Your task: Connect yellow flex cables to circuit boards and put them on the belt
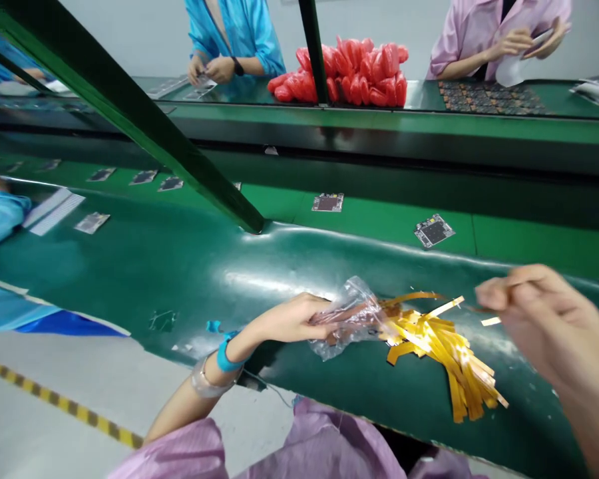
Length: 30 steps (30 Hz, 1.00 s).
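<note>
Our bare right hand (546,306), three o'clock, pinches a thin gold strip (491,322); our left hand (295,319), six o'clock, grips a clear plastic bag (355,309), golden-yellow flat strips (446,344) fanning out at four o'clock.

One Head-Worn View, Forward and Down

Looks from the wearer's head, forward and down over the worktop (180,266). Sits nearest the right hand (544,313), large at the right edge; takes in the left hand (297,319) farther off, at lower centre. Catches the wearer's own lilac sleeve (180,456) at the bottom edge. Peers past a slanting post (130,120) at upper left, across a green strip (374,223) to co-workers (254,36) well beyond, cropped by the top edge.
</note>
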Available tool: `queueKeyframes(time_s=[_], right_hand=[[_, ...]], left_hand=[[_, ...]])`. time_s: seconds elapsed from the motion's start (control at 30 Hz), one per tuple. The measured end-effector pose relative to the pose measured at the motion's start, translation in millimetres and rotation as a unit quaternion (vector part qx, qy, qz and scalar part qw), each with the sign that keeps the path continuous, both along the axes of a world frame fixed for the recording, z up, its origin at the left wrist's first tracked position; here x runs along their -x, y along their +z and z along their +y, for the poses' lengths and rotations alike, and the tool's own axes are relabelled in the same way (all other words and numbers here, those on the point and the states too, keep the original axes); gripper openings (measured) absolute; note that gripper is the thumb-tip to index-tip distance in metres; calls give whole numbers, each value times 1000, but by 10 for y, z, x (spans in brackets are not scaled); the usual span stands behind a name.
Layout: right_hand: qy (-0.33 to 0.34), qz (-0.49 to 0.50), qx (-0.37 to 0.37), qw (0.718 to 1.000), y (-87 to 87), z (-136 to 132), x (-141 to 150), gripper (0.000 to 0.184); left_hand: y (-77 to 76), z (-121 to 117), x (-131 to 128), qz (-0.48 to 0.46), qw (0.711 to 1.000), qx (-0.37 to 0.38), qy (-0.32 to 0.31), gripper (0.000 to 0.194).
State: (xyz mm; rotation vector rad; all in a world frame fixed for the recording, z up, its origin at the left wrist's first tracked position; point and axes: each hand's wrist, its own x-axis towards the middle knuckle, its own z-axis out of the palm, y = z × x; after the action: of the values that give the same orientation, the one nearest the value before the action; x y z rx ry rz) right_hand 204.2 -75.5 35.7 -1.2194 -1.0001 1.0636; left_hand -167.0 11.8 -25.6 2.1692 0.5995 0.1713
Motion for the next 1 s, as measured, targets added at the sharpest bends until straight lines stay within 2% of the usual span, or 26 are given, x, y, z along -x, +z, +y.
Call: queueKeyframes(time_s=[0.07, 0.1, 0.13, 0.17, 0.2, 0.27, 0.3, 0.33, 0.4, 0.47, 0.53, 0.6, 0.67, 0.77, 0.87, 1.0], right_hand=[[-38, -29, -41, 998, 74, -1, -220, 6], [-23, -71, -29, 997, 100, 4, -296, 5], [21, -119, -3, 993, 109, 12, -338, 6], [100, -164, 32, 981, 98, 25, -340, 9], [193, -204, 63, 958, 62, 41, -303, 13], [364, -266, 84, 889, -75, 84, -139, 17], [417, -288, 67, 860, -167, 109, -34, 19], [441, -301, 43, 844, -263, 135, 70, 20], [434, -339, 3, 835, -435, 182, 234, 20], [411, -396, -24, 820, -535, 209, 302, 22], [402, -458, -49, 792, -545, 200, 269, 23], [387, -499, -80, 771, -483, 154, 165, 25], [356, -510, -103, 777, -381, 84, 43, 29], [300, -471, -97, 824, -215, -5, -48, 28], [252, -427, -102, 862, -111, -5, 20, 27], [285, -391, -149, 863, -113, 87, 156, 31]], left_hand=[[2, 14, 77, 4, 999, 22, 24, 21], [8, 20, 112, 10, 999, 31, 37, 22], [17, 25, 143, 17, 998, 41, 51, 22], [26, 30, 170, 25, 996, 53, 63, 22], [37, 34, 192, 31, 995, 65, 75, 22], [57, 40, 217, 28, 992, 91, 88, 22], [67, 42, 220, 20, 991, 103, 88, 23], [77, 43, 218, 10, 990, 112, 85, 24], [96, 43, 204, -6, 990, 123, 75, 26], [111, 40, 185, -7, 989, 130, 65, 27], [117, 36, 169, 9, 990, 131, 54, 27], [117, 33, 150, 30, 991, 123, 46, 26], [124, 37, 112, 41, 992, 114, 38, 25], [163, 65, -12, 49, 991, 128, 8, 27], [232, 120, -223, 60, 987, 143, -43, 24], [312, 201, -553, 65, 974, 176, -125, 17]])
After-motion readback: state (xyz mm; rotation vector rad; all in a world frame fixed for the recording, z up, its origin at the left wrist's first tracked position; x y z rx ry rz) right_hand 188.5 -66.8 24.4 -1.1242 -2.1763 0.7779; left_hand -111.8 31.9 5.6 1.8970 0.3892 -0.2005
